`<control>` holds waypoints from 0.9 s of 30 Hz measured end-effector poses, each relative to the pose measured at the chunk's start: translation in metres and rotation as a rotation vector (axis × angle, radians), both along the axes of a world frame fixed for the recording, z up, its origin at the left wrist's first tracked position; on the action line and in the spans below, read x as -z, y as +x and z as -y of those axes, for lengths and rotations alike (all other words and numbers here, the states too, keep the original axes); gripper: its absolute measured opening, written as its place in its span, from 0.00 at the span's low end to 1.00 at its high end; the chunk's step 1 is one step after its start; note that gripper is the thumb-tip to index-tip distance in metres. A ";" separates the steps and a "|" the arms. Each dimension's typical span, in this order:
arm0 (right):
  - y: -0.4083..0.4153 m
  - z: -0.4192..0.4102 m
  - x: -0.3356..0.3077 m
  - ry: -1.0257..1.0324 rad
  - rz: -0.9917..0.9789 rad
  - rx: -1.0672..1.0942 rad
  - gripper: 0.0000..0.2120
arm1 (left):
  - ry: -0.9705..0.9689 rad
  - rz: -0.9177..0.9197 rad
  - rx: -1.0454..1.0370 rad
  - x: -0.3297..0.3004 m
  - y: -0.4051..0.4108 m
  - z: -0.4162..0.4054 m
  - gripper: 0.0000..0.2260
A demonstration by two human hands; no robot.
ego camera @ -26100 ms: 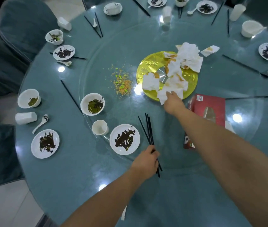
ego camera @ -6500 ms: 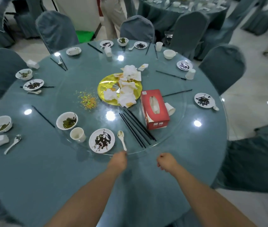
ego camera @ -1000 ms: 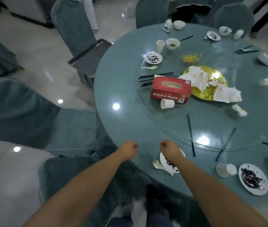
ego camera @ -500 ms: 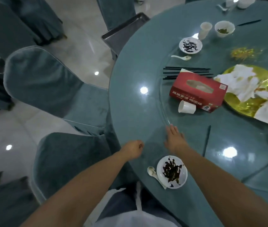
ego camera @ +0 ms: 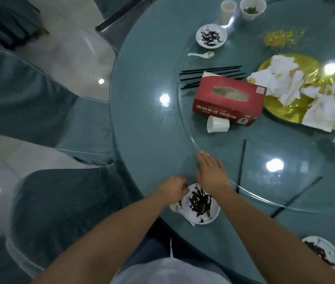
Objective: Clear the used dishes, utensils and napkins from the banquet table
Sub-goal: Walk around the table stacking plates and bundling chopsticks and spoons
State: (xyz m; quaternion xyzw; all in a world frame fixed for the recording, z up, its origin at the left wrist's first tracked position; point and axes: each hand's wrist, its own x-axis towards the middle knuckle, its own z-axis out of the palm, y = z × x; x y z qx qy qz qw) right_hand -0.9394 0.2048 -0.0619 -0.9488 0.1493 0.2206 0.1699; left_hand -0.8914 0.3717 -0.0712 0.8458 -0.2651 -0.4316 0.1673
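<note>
The right hand (ego camera: 211, 173) lies flat, fingers (ego camera: 204, 158) released on the glass turntable's rim (ego camera: 185, 128). The left hand (ego camera: 172, 188) is clenched at the edge of the dirty saucer (ego camera: 200, 204); whether it grips it is unclear. 1 white spoon (ego camera: 175, 207) lies just beside, on the tabletop (ego camera: 142, 99).

We note both forearms bare to frame edge, no sleeves in view. Left hand (ego camera: 173, 188) and right hand (ego camera: 211, 174) bare: no gloves, rings, watch or wristband visible. We see pale grey-white garment at bottom centre of view, over torso. Above it, dark blue trousers. Thin white cord or seam line runs down over blue fabric; we cannot tell which.
</note>
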 end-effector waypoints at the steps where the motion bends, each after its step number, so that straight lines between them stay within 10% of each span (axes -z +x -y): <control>1: -0.005 0.002 0.000 -0.007 0.025 0.019 0.27 | 0.014 0.008 0.009 0.001 -0.001 0.003 0.10; 27: -0.004 0.003 -0.021 -0.202 -0.045 0.079 0.12 | 0.063 0.122 -0.300 -0.026 0.083 -0.027 0.07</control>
